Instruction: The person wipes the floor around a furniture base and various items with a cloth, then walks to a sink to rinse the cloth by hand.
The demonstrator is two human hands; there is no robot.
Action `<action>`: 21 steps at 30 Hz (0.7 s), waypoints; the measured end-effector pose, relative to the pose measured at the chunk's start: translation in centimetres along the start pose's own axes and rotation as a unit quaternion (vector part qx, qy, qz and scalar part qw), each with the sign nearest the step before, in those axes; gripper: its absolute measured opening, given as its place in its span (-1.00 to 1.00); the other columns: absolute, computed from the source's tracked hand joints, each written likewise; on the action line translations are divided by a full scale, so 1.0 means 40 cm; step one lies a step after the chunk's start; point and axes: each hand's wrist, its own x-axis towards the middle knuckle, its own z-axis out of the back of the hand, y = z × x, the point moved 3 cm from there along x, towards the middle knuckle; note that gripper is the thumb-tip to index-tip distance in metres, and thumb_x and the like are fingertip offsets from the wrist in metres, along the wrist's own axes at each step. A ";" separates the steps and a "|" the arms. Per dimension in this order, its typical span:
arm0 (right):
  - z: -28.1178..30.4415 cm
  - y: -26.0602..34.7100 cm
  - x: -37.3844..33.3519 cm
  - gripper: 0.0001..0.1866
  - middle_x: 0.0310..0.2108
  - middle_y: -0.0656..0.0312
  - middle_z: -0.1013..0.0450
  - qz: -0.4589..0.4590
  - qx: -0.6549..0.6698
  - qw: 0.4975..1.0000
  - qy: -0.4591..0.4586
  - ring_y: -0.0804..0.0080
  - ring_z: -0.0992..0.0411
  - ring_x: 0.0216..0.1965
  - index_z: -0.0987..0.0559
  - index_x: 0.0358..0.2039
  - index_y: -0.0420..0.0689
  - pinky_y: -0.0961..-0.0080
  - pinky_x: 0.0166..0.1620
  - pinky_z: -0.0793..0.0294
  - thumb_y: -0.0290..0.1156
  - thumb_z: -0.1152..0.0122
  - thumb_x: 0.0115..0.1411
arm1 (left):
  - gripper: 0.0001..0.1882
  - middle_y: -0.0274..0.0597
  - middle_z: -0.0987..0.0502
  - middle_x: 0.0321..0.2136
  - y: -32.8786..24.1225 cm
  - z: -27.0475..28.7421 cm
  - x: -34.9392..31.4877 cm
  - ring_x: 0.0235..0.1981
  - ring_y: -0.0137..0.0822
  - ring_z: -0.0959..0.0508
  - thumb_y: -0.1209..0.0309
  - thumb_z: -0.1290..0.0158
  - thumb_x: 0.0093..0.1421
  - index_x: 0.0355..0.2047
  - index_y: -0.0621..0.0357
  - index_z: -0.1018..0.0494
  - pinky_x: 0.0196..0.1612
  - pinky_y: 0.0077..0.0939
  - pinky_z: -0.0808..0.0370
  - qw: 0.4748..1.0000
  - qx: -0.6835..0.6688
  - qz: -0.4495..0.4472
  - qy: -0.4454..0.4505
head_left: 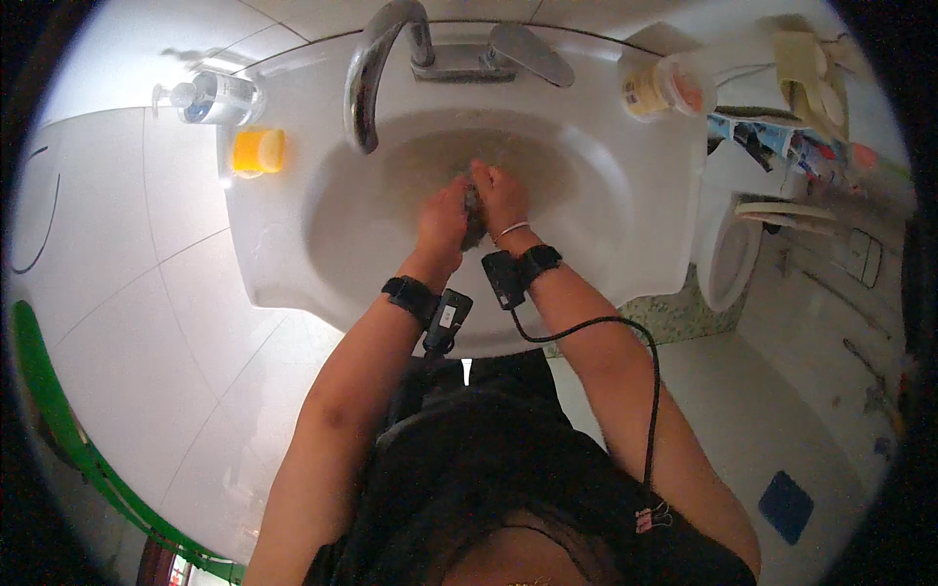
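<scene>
Both my hands are closed over the white sink [645, 225], low in its bowl. Between them is a dark grey, wet-looking wad [475, 227], perhaps cloth, mostly hidden by my fingers. My left hand [445, 219] grips its left side. From the other side my right hand [502, 199] presses against it, fingers curled. Murky greyish water [498, 148] lies in the bowl just beyond my fingertips. The chrome tap [363, 93] arches over the bowl to the left of my hands, its lever [532, 56] to the right.
On the sink's left edge stand a clear pump bottle [223, 98] and an orange-yellow block or tub [259, 151]. A lidded jar [662, 90] sits at the back right corner. The toilet [731, 256] is right of the sink. A cable [625, 320] hangs from my right wrist's device.
</scene>
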 end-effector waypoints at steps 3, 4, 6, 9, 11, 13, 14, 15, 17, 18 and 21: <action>-0.002 -0.094 0.017 -0.58 -0.37 -0.04 -0.50 0.050 -0.093 0.992 -0.068 0.01 -0.47 -0.34 -0.57 -0.31 -0.24 0.13 -0.26 -0.38 -0.06 -0.11 0.30 | -0.63 -0.15 -0.55 -0.21 -0.009 0.073 0.014 -0.18 -0.31 -0.54 0.21 0.04 0.34 0.01 0.20 -0.44 -0.17 -0.41 -0.47 0.977 0.169 -0.128 0.000; 0.005 -0.096 0.013 -0.58 -0.25 -0.07 -0.51 0.098 -0.110 0.980 -0.137 -0.02 -0.46 -0.26 -0.56 -0.21 -0.23 0.14 -0.20 -0.40 -0.06 -0.13 0.29 | -0.63 -0.16 -0.56 -0.23 -0.018 0.093 0.012 -0.19 -0.33 -0.53 0.21 0.03 0.33 0.00 0.20 -0.45 -0.19 -0.43 -0.46 0.960 0.224 -0.169 -0.002; -0.011 -0.106 0.000 -0.56 -0.14 -0.08 -0.48 0.111 -0.160 0.965 -0.177 -0.05 -0.44 -0.19 -0.53 -0.12 -0.23 0.16 -0.14 -0.41 -0.06 -0.17 0.27 | -0.56 -0.16 -0.53 -0.12 -0.023 0.157 0.023 -0.13 -0.30 -0.53 0.34 -0.06 0.27 0.13 0.19 -0.33 -0.13 -0.39 -0.49 0.979 0.020 -0.109 -0.169; -0.069 -0.127 -0.011 -0.49 -0.03 -0.09 -0.47 0.092 -0.135 0.972 -0.166 -0.05 -0.44 -0.11 -0.49 -0.02 -0.26 0.21 -0.09 -0.43 -0.09 -0.25 0.21 | -0.53 -0.16 -0.50 -0.07 0.007 0.078 0.037 -0.11 -0.29 -0.53 0.34 -0.08 0.27 0.15 0.15 -0.29 -0.07 -0.34 -0.50 0.998 -0.012 -0.062 -0.011; -0.099 -0.101 -0.019 -0.45 -0.03 -0.09 -0.47 0.069 -0.045 0.992 -0.095 -0.02 -0.45 -0.09 -0.49 0.00 -0.29 0.24 -0.08 -0.44 -0.10 -0.30 0.18 | -0.54 -0.16 -0.49 -0.05 0.014 0.061 0.060 -0.10 -0.28 -0.53 0.30 -0.09 0.28 0.14 0.13 -0.30 -0.03 -0.31 -0.51 0.996 -0.068 0.000 0.061; -0.113 -0.029 -0.029 -0.33 0.10 -0.17 -0.40 -0.038 0.163 0.980 0.109 0.07 -0.38 0.14 -0.40 0.16 -0.19 0.25 0.11 -0.40 -0.14 -0.38 0.12 | -0.56 -0.17 -0.51 -0.07 0.016 0.094 0.079 -0.13 -0.24 -0.54 0.14 -0.06 0.31 0.09 0.10 -0.36 -0.02 -0.27 -0.50 0.980 -0.174 0.067 0.062; -0.097 -0.011 -0.041 -0.33 0.10 -0.17 -0.40 -0.040 0.163 0.980 0.108 0.07 -0.38 0.14 -0.40 0.16 -0.19 0.25 0.11 -0.40 -0.14 -0.38 0.12 | -0.56 -0.17 -0.51 -0.07 0.000 0.093 0.076 -0.13 -0.24 -0.54 0.14 -0.06 0.31 0.09 0.10 -0.36 -0.02 -0.27 -0.50 0.980 -0.174 0.069 0.063; -0.082 0.008 -0.062 -0.42 -0.12 -0.07 -0.49 -0.023 0.184 0.975 0.121 0.23 -0.44 -0.12 -0.47 0.04 -0.23 0.35 -0.10 -0.42 -0.12 -0.36 0.13 | -0.55 -0.18 -0.51 -0.10 -0.024 0.098 0.073 -0.13 -0.23 -0.54 0.08 -0.02 0.31 0.08 0.09 -0.37 -0.03 -0.26 -0.50 0.973 -0.207 0.059 0.082; -0.049 0.056 -0.096 -0.49 -0.35 0.02 -0.58 -0.004 0.205 0.970 0.133 0.39 -0.50 -0.38 -0.55 -0.09 -0.28 0.45 -0.31 -0.44 -0.10 -0.35 0.14 | -0.53 -0.19 -0.52 -0.13 -0.050 0.109 0.072 -0.14 -0.22 -0.54 0.01 0.01 0.32 0.06 0.07 -0.39 -0.03 -0.24 -0.49 0.964 -0.241 0.047 0.102; -0.038 0.089 -0.109 -0.54 -0.44 0.05 -0.57 0.038 0.212 0.968 0.126 0.43 -0.46 -0.45 -0.58 -0.17 -0.26 0.46 -0.36 -0.42 -0.09 -0.32 0.16 | -0.54 -0.19 -0.53 -0.16 -0.051 0.127 0.080 -0.15 -0.21 -0.54 0.00 0.02 0.33 0.04 0.07 -0.40 -0.06 -0.23 -0.49 0.981 -0.187 0.040 0.042; -0.061 0.104 -0.090 -0.58 -0.52 0.04 -0.54 0.086 0.190 0.975 0.077 0.39 -0.45 -0.52 -0.61 -0.30 -0.24 0.43 -0.40 -0.41 -0.06 -0.25 0.21 | -0.57 -0.21 -0.54 -0.20 -0.004 0.125 0.097 -0.17 -0.21 -0.55 0.01 0.05 0.34 -0.03 0.08 -0.41 -0.12 -0.22 -0.49 0.984 -0.179 -0.006 0.012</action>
